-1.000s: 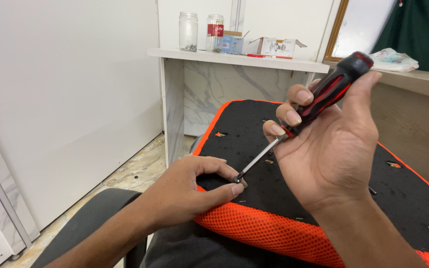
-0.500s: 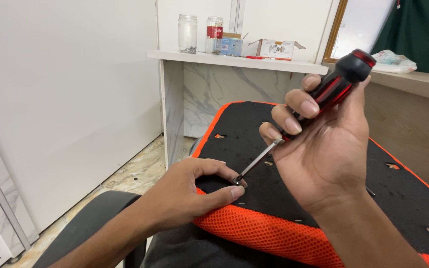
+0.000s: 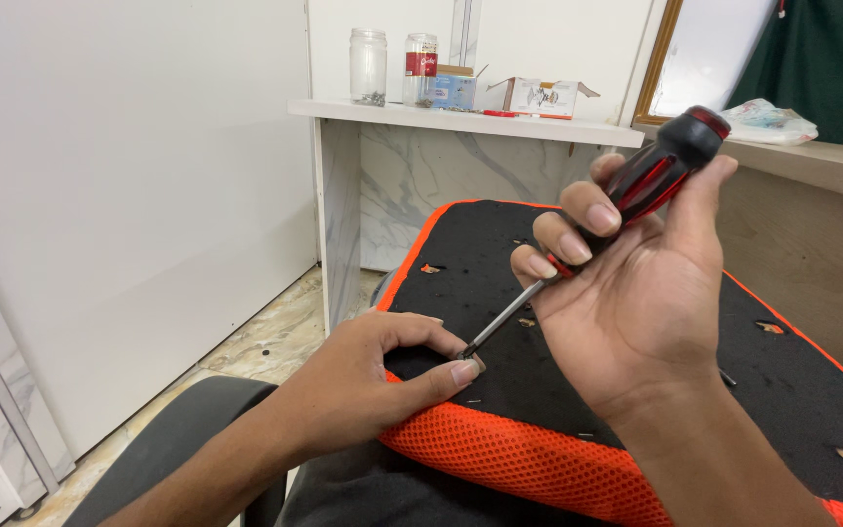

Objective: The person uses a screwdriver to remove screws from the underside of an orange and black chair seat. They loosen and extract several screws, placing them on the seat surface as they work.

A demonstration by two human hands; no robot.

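My right hand [image 3: 636, 293] grips the black and red handle of a screwdriver [image 3: 636, 185], whose metal shaft slants down to the left. Its tip meets a small screw [image 3: 464, 353] pinched between thumb and forefinger of my left hand [image 3: 363, 376]. The screw sits on the black underside of an orange mesh seat cushion [image 3: 500, 454] lying across my lap, near its front left corner.
Several small holes [image 3: 431, 267] dot the black panel. A white marble-patterned desk [image 3: 461, 122] behind holds two glass jars [image 3: 370, 64] and small boxes [image 3: 543, 95]. A white wall panel stands at left, a wooden counter [image 3: 812, 156] at right, tiled floor below.
My right hand has shifted its fingers on the handle, turning the screwdriver slightly; the handle tilts a little differently. My left hand stays on the screw.
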